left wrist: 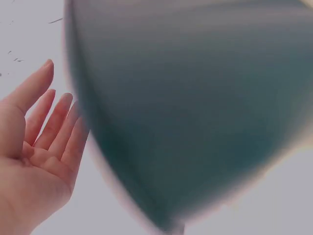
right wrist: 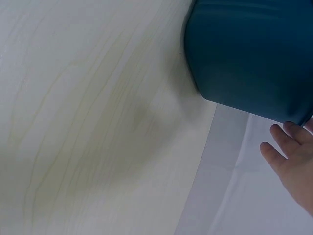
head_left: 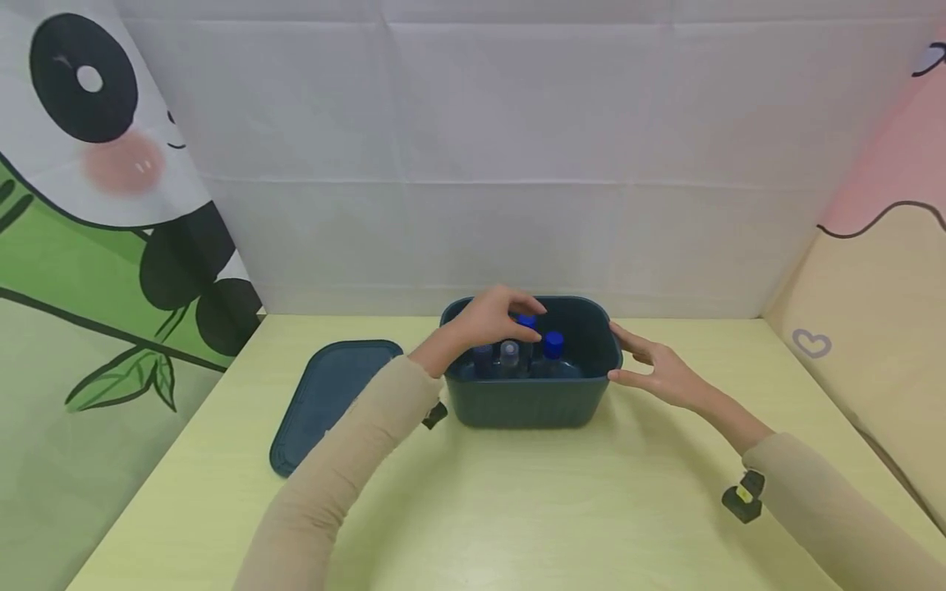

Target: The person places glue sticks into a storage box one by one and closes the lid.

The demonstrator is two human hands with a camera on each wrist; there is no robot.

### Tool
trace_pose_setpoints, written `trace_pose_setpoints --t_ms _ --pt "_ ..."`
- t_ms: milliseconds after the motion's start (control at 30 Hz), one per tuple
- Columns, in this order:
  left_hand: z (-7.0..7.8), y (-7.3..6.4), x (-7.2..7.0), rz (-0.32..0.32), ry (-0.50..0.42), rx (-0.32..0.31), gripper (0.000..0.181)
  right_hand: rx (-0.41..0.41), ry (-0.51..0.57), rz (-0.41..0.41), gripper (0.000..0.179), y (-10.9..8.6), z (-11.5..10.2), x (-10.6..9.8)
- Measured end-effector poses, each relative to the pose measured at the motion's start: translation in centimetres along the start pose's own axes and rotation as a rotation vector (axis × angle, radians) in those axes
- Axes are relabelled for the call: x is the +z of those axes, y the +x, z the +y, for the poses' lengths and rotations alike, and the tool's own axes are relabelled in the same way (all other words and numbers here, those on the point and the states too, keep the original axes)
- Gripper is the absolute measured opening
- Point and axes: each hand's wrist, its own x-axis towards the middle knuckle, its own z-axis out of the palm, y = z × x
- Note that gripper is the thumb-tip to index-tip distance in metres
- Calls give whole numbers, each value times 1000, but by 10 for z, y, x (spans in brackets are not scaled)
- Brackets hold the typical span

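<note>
A dark teal bin (head_left: 528,404) stands on the table and holds several small bottles. Among them are a blue-capped bottle (head_left: 553,345) and one with a pale translucent cap (head_left: 509,355). Over the bin's left part, my left hand (head_left: 491,316) hovers with thumb and fingers spread apart, near another blue cap (head_left: 526,320). Its palm looks bare in the left wrist view, where the bin's wall (left wrist: 195,107) is blurred. At the bin's right end, my right hand (head_left: 661,373) touches the rim with extended fingers; the right wrist view shows fingertips (right wrist: 275,129) by the edge.
A dark teal lid (head_left: 332,394) lies flat on the table (head_left: 547,509), left of the bin and partly behind my left sleeve. A white cloth wall (head_left: 510,164) rises right behind the bin. Printed panels flank the table on both sides.
</note>
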Motion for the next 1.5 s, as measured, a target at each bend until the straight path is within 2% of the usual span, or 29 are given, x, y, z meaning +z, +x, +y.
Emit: trace_pose_setpoints --t_ms 67,200,333,467,567,767,933,1033,1167,1333,1500 --pt "-1 -11 -12 13 -31 7 43 2 0 -1 74 0 1 0" --pt "-8 -37 -39 79 -32 -7 42 1 3 -1 73 1 3 -1" --pt "-26 -70 -64 176 -27 -48 42 3 2 -4 73 1 4 1" --pt "-60 -108 -82 258 -14 -107 42 6 0 -6 73 1 3 1" --pt "-94 -139 -88 286 8 -174 43 3 1 -9 73 2 1 0" --pt "-159 -200 -87 312 49 -336 52 2 9 -5 72 2 -2 -2" --pt "-203 -240 -83 301 14 -480 55 -3 13 -12 72 0 -3 0" --pt "-219 -254 -79 303 -25 -556 55 -2 16 -10 72 -1 -3 2" --pt "-231 -261 -74 312 -69 -621 55 -4 17 -2 71 0 -2 2" --pt "-239 -259 -69 287 -87 -660 52 0 15 -6 71 -1 -2 2" --pt "-241 -258 -65 321 -91 -647 40 1 20 -8 71 -1 -3 2"
